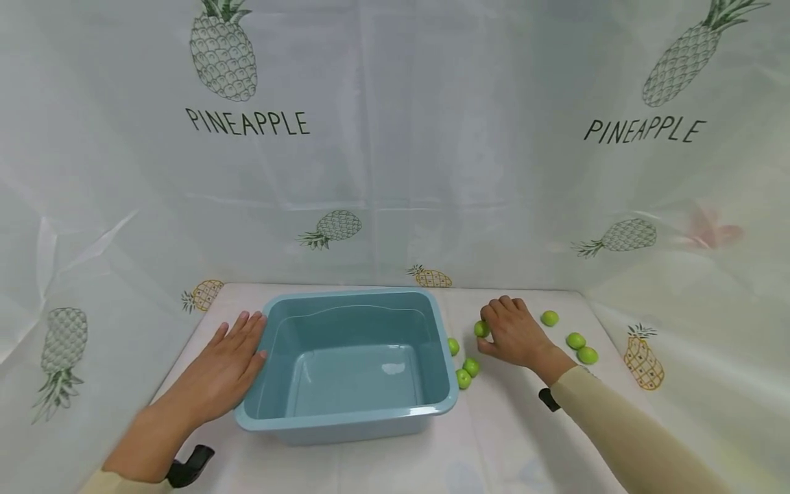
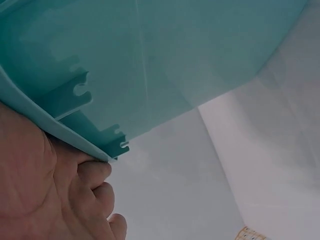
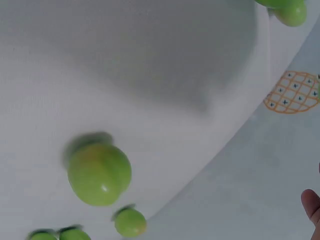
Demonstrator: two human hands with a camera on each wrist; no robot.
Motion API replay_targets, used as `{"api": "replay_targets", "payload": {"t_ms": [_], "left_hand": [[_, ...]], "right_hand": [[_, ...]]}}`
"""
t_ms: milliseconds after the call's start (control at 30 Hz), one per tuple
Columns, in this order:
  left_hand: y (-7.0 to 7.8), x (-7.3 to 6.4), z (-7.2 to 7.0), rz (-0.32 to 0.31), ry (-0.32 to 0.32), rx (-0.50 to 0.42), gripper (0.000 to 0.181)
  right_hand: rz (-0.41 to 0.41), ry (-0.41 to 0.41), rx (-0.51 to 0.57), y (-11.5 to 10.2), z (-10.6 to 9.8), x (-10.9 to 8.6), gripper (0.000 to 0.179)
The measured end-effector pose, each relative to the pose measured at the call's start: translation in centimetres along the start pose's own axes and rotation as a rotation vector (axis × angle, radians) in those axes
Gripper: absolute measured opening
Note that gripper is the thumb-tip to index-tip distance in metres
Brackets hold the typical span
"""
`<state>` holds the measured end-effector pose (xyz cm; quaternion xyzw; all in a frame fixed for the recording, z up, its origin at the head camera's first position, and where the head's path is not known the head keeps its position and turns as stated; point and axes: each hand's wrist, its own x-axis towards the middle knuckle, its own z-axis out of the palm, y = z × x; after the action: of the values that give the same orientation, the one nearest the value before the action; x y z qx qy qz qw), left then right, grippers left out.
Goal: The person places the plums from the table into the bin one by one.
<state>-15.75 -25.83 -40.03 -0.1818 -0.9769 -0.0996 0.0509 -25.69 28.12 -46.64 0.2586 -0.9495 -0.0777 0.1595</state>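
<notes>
A blue plastic basin [image 1: 352, 384] stands upright on the white table. My left hand [image 1: 228, 370] lies along its left rim, fingers stretched forward and thumb over the edge. From below, the left wrist view has the palm [image 2: 30, 185] against the outside of the basin rim [image 2: 60, 127]. To the right of the basin, my right hand [image 1: 512, 329] pinches a small green fruit [image 1: 481, 329] between thumb and fingertips. That fruit is out of the right wrist view, where only a fingertip [image 3: 311, 202] shows at the edge.
Several green fruits [image 1: 471, 367] lie close to the basin's right side. More green fruits [image 1: 576, 340] rest beyond my right hand, towards the table's right edge. A large near fruit [image 3: 97, 175] fills part of the right wrist view. Pineapple-printed sheeting [image 1: 395, 171] surrounds the table.
</notes>
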Motion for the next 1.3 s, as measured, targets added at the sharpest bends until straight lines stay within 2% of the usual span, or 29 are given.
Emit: {"api": "replay_targets", "payload": {"t_ms": [133,367,567,767,900,1000,1167,1300], "left_hand": [[0.1,0.3,0.1,0.014,0.008,-0.002,0.065],[0.0,0.4,0.1,0.030,0.016,-0.020,0.064],[0.2,0.4,0.1,0.035,0.010,-0.048,0.063],[0.3,0.4,0.0,0.042,0.011,-0.049,0.063],[0.4,0.4,0.0,0.045,0.020,-0.037,0.062],[0.5,0.5,0.0,0.043,0.023,-0.030,0.062],[0.7,0.4,0.0,0.037,0.025,-0.023,0.063],[0.7,0.4,0.1,0.032,0.020,-0.033,0.063]], "right_hand": [[-0.041,0.061,-0.019,0.3,-0.6,-0.1,0.037],[-0.078,0.118,-0.013,0.6,-2.0,0.3,0.036],[-0.113,0.191,-0.012,0.9,-3.9,1.2,0.037],[-0.134,0.226,0.032,0.4,-6.6,2.8,0.035],[-0.168,0.229,0.100,-1.2,-9.6,4.9,0.034],[-0.224,0.206,0.149,-3.2,-12.2,6.9,0.035],[-0.372,0.187,0.192,-7.5,-15.4,10.4,0.029],[-0.496,0.202,0.159,-11.3,-16.5,12.8,0.027]]}}
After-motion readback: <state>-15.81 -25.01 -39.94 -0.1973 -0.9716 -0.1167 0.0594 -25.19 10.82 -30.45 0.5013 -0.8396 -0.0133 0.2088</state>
